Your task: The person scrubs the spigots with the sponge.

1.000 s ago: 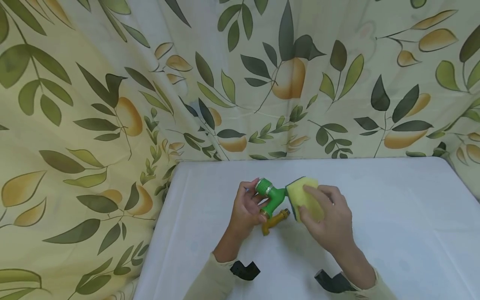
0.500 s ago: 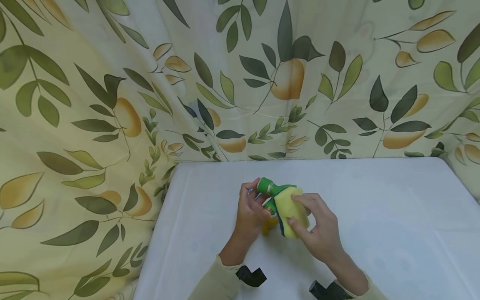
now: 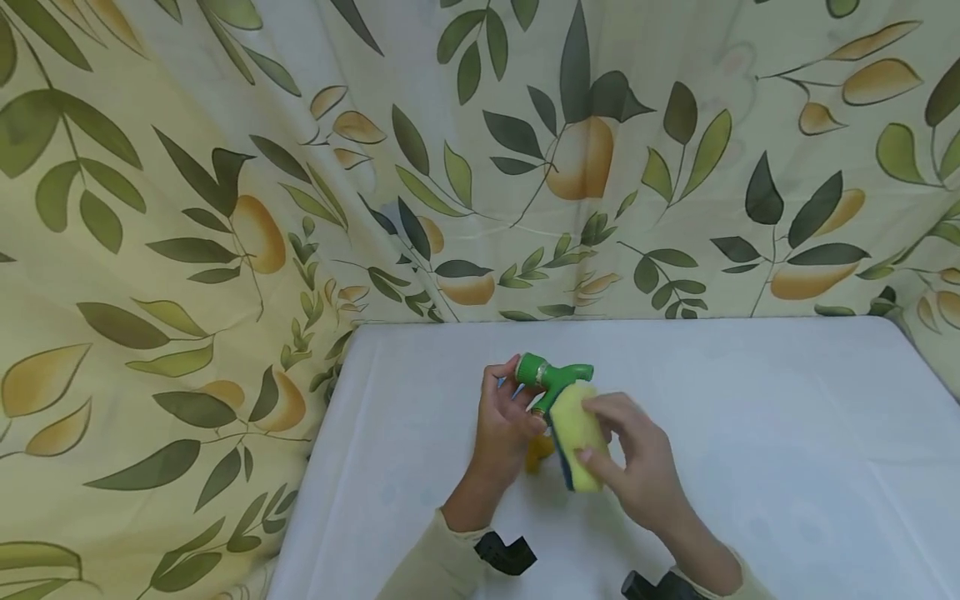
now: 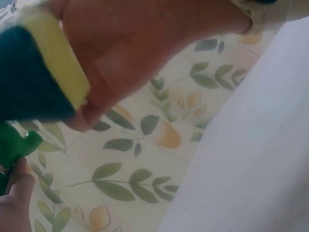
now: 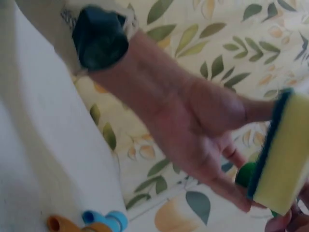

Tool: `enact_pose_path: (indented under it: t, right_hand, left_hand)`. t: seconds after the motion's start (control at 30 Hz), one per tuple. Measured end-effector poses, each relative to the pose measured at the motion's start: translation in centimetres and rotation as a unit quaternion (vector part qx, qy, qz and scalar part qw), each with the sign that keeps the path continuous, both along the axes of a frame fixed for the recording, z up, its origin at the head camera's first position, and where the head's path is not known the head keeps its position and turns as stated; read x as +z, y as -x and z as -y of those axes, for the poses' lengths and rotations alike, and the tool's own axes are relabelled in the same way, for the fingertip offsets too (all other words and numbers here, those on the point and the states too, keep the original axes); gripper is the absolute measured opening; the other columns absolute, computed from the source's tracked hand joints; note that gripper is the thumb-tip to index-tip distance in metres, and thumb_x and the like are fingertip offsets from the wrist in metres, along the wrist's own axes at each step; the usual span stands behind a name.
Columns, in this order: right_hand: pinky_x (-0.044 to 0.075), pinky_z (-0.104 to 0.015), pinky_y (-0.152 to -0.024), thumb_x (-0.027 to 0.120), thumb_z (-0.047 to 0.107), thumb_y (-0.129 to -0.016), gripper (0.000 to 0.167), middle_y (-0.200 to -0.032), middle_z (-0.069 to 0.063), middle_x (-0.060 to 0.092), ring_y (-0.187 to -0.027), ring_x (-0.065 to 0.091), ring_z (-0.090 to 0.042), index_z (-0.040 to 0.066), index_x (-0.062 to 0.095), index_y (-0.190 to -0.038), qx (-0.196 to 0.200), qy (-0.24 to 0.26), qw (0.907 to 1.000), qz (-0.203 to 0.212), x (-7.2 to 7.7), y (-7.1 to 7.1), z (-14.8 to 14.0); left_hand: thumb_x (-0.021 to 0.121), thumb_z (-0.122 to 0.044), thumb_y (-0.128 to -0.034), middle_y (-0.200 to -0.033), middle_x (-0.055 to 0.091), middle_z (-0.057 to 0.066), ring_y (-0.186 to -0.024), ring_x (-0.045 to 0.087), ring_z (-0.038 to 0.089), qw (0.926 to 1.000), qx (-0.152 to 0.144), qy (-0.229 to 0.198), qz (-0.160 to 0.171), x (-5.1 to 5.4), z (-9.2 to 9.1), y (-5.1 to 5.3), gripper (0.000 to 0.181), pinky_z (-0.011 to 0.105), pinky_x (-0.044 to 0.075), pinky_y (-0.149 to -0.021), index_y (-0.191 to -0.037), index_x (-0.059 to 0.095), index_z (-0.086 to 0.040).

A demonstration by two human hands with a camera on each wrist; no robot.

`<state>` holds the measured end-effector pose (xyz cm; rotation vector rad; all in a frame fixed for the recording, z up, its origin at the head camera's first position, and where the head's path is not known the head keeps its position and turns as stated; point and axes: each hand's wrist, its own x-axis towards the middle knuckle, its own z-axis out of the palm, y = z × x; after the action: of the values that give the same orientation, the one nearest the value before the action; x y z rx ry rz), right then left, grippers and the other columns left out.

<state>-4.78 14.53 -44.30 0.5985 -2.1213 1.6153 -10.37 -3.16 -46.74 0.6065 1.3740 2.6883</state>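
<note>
My left hand (image 3: 504, 425) holds a green tap (image 3: 553, 379) up over the table, its fingers about the ridged collar end and the thumb low near the brass-coloured outlet. A yellow sponge (image 3: 581, 437) with a dark green scouring side is pinched between the thumb and fingers of my right hand (image 3: 645, 467). That scouring side faces the tap and covers its lower part in the head view; contact there is hard to tell. Seen from the left wrist, the sponge (image 4: 63, 63) sits just above the tap (image 4: 17, 145). Right fingertips (image 5: 285, 222) show below the sponge in the right wrist view.
An orange-yellow tap (image 3: 538, 454) lies on the white table (image 3: 787, 467), partly hidden behind the left hand and sponge. The right wrist view shows a blue pipe-like piece (image 5: 108, 220) beside an orange one (image 5: 72, 224). Patterned curtain cloth (image 3: 420, 167) hangs behind the table.
The sponge has come left from beside the tap, across it, then slid slightly down, so the tap's upper arm shows again. The tap has turned a little in my left hand.
</note>
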Motion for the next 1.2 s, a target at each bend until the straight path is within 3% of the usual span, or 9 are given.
enact_pose_path:
  t: [0.17,0.23,0.4,0.5,0.6,0.77,0.9,1.07,1.2]
  right_hand:
    - [0.044,-0.017,-0.071,0.074,-0.003,-0.072,0.053,-0.110,0.002,0.061,-0.088,0.050,-0.005,0.006,0.065,-0.123,-0.043,-0.059,0.9971,-0.024,-0.2,-0.1,-0.4]
    - [0.045,-0.013,-0.073,0.075,0.004,-0.072,0.049,-0.108,-0.001,0.062,-0.089,0.052,-0.006,0.005,0.067,-0.120,-0.063,-0.075,0.9935,-0.059,-0.3,0.1,-0.6]
    - [0.047,-0.012,-0.082,0.064,0.027,-0.077,0.043,-0.103,-0.014,0.065,-0.093,0.057,-0.020,0.004,0.071,-0.112,-0.152,-0.132,0.9629,-0.179,-0.5,1.1,-0.9]
    - [0.048,-0.012,-0.081,0.059,0.029,-0.077,0.045,-0.101,-0.017,0.064,-0.090,0.057,-0.021,0.002,0.071,-0.111,-0.185,-0.144,0.9502,-0.205,-0.6,1.4,-0.8]
    - [0.051,-0.014,-0.075,0.058,0.030,-0.078,0.045,-0.099,-0.017,0.064,-0.087,0.057,-0.020,0.001,0.070,-0.110,-0.173,-0.146,0.9485,-0.222,-0.7,1.4,-0.9]
    - [0.046,-0.009,-0.080,0.061,0.029,-0.078,0.048,-0.099,-0.021,0.064,-0.094,0.057,-0.009,-0.001,0.069,-0.114,-0.221,-0.107,0.9473,-0.205,-0.5,1.5,-1.5]
    - [0.046,-0.007,-0.084,0.060,0.041,-0.089,0.051,-0.103,-0.019,0.064,-0.095,0.058,-0.008,-0.001,0.069,-0.118,-0.204,-0.130,0.9529,-0.182,-0.4,1.4,-1.7]
    - [0.048,-0.011,-0.076,0.059,0.042,-0.090,0.052,-0.105,-0.017,0.065,-0.091,0.057,-0.014,0.001,0.068,-0.120,-0.196,-0.143,0.9537,-0.178,-0.3,1.3,-1.8]
    - [0.048,-0.009,-0.080,0.060,0.043,-0.090,0.052,-0.104,-0.015,0.065,-0.093,0.058,-0.011,0.002,0.069,-0.120,-0.182,-0.145,0.9573,-0.172,-0.2,1.1,-1.9]
  left_hand:
    - [0.089,-0.047,-0.0744,-0.137,0.052,0.007,-0.120,0.061,0.017,1.0000,-0.005,0.003,-0.006,0.2,-0.1,-0.3,0.083,0.028,0.055,-0.099,-0.133,0.038,-0.016]
    - [0.089,-0.046,-0.0758,-0.137,0.053,0.006,-0.119,0.061,0.017,0.9999,-0.008,0.001,-0.012,0.2,-0.1,-0.4,0.082,0.026,0.056,-0.096,-0.132,0.039,-0.015]
    - [0.086,-0.043,-0.0809,-0.137,0.053,0.008,-0.119,0.062,0.017,0.9989,-0.016,-0.014,-0.041,0.1,0.0,-0.4,0.077,0.024,0.057,-0.092,-0.132,0.038,-0.012]
    - [0.086,-0.042,-0.0815,-0.137,0.054,0.007,-0.118,0.063,0.015,0.9984,-0.014,-0.012,-0.053,0.0,-0.1,-0.3,0.078,0.025,0.057,-0.093,-0.134,0.038,-0.012]
    - [0.084,-0.048,-0.0816,-0.135,0.055,0.006,-0.117,0.064,0.015,0.9975,0.007,0.003,-0.070,-0.2,-0.1,-0.3,0.079,0.026,0.057,-0.096,-0.134,0.038,-0.011]
    - [0.078,-0.062,-0.0811,-0.133,0.056,0.005,-0.116,0.063,0.015,0.9937,0.038,0.033,-0.100,-0.3,0.1,-0.3,0.086,0.027,0.055,-0.099,-0.135,0.036,-0.010]
    - [0.075,-0.067,-0.0810,-0.131,0.056,0.004,-0.115,0.063,0.014,0.9929,0.040,0.038,-0.105,-0.2,0.4,-0.4,0.090,0.026,0.055,-0.098,-0.138,0.035,-0.009]
    - [0.073,-0.069,-0.0804,-0.130,0.056,0.003,-0.114,0.063,0.012,0.9931,0.026,0.042,-0.107,-0.1,0.8,-0.6,0.093,0.026,0.056,-0.097,-0.139,0.036,-0.008]
    - [0.072,-0.069,-0.0818,-0.132,0.055,0.003,-0.116,0.062,0.012,0.9914,0.022,0.051,-0.118,-0.1,1.0,-0.6,0.092,0.026,0.055,-0.098,-0.140,0.035,-0.008]
